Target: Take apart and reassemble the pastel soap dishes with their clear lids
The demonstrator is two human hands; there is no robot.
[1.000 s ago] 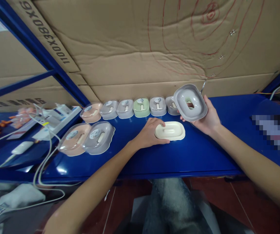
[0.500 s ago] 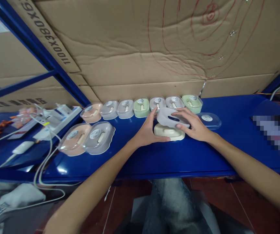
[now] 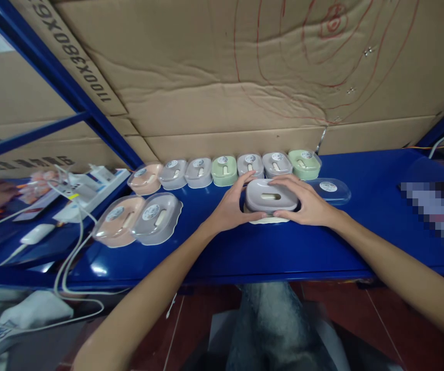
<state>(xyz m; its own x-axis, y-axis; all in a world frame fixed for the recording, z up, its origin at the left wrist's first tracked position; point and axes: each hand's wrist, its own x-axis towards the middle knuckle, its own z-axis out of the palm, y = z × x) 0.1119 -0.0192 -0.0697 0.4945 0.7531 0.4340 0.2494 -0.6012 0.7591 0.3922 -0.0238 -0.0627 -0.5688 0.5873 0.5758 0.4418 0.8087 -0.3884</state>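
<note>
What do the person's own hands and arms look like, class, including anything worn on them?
The left hand and right hand are ungloved, five-fingered human hands, with no ring or watch visible. The left forearm and right forearm are bare, with no sleeves, cables or clear markings in view.

Cardboard strip (image 3: 79,59) reads "1100X380X…", upside down; round labels (image 3: 152,212) too small to read

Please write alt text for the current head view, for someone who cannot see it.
The left hand and right hand hold a grey cover over a cream base on a blue table. Seven boxes stand in a row behind, with two more at left and a clear lid near the right hand.
</note>
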